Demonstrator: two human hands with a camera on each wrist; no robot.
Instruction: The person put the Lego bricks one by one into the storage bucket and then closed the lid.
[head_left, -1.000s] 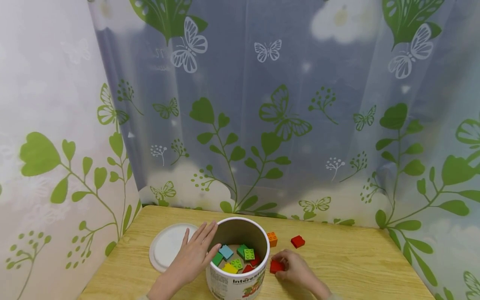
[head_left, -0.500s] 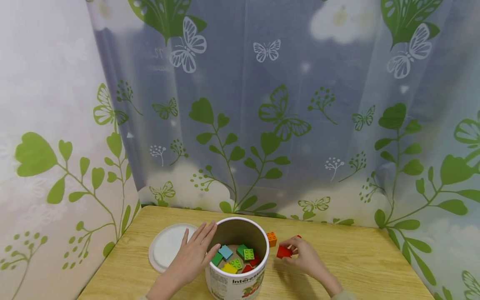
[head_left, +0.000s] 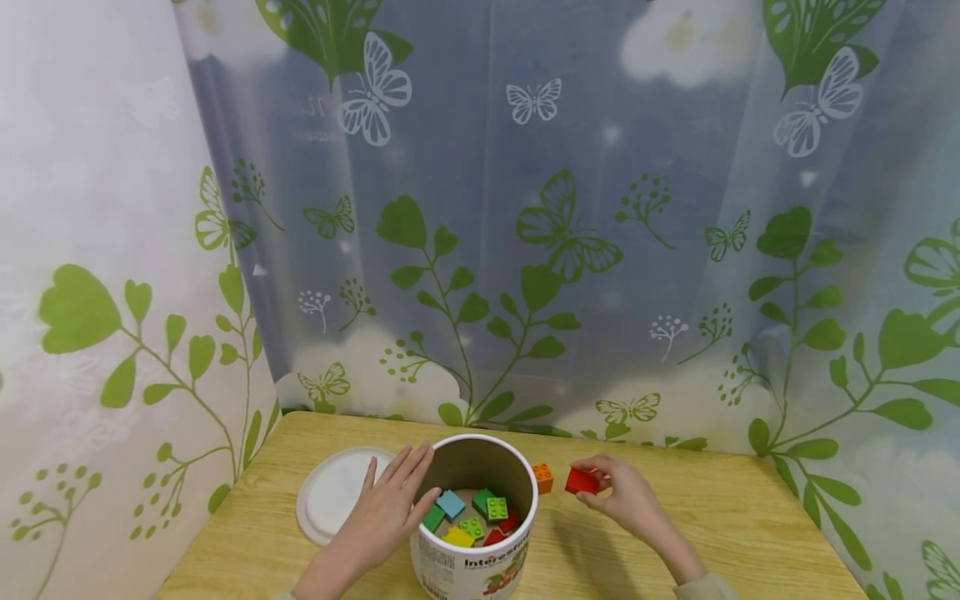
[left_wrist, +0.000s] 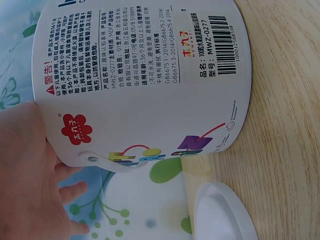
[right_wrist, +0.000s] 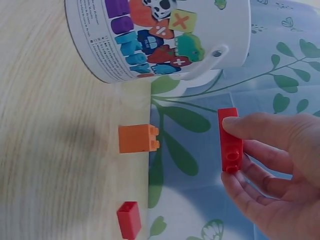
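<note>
My right hand [head_left: 626,500] pinches a red toy brick [head_left: 581,481] between thumb and fingers, raised above the table to the right of a white bucket [head_left: 438,567]. In the right wrist view the brick [right_wrist: 230,137] shows its studs along one end. My left hand [head_left: 382,508] lies with straight, spread fingers against the left rim of the bucket. Its palm touches the printed wall [left_wrist: 150,100] in the left wrist view. Inside the bucket are several bricks, among them a blue one [head_left: 452,504], a yellow one [head_left: 459,536] and a lime one [head_left: 497,508].
An orange brick [head_left: 542,477] stands just right of the bucket. Another red brick [right_wrist: 129,220] lies on the table, hidden behind my right hand in the head view. The white lid [head_left: 337,492] lies left of the bucket. A patterned curtain [head_left: 480,250] hangs behind the table.
My right hand has lifted the red brick from beside the bucket and carried it rightward and farther back, now covering the other red brick. My left hand has stayed in place.
</note>
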